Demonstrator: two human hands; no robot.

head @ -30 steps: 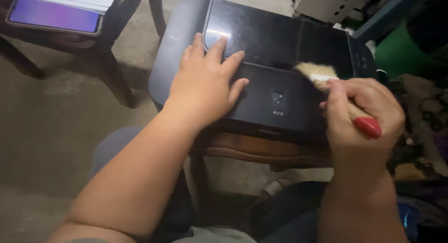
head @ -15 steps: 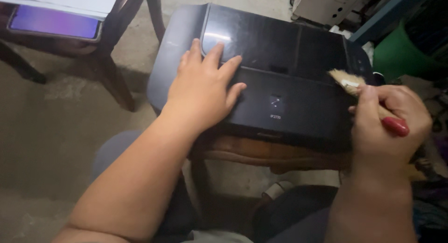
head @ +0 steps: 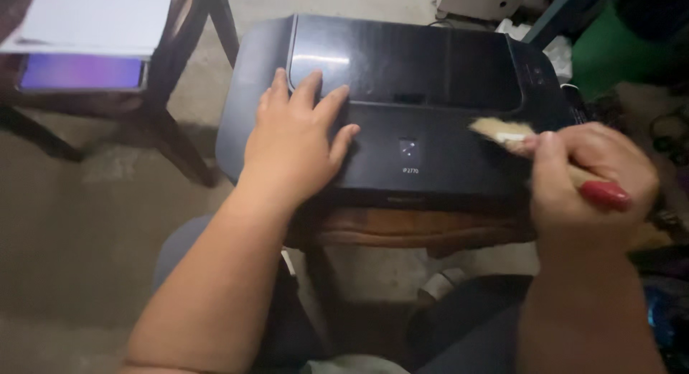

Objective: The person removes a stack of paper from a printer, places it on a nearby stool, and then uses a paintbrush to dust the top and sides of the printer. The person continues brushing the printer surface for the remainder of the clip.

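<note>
A black printer (head: 430, 80) sits on a small wooden stool (head: 402, 230) in front of me. My left hand (head: 294, 144) lies flat on the printer's left top, fingers spread. My right hand (head: 585, 180) grips a paintbrush (head: 545, 159) with a red-tipped wooden handle. Its pale bristles touch the printer's top near the right side.
A wooden chair (head: 165, 94) at the upper left carries a purple-lit tablet (head: 79, 72) under white paper (head: 93, 19). A green container (head: 617, 51) and a white box (head: 481, 1) stand behind the printer. Dark clutter fills the right edge. Bare concrete floor (head: 79, 223) lies to the left.
My right hand has swept the brush right across the printer's top, then partly back left. The view has shifted slightly. My left hand has stayed flat on the printer.
</note>
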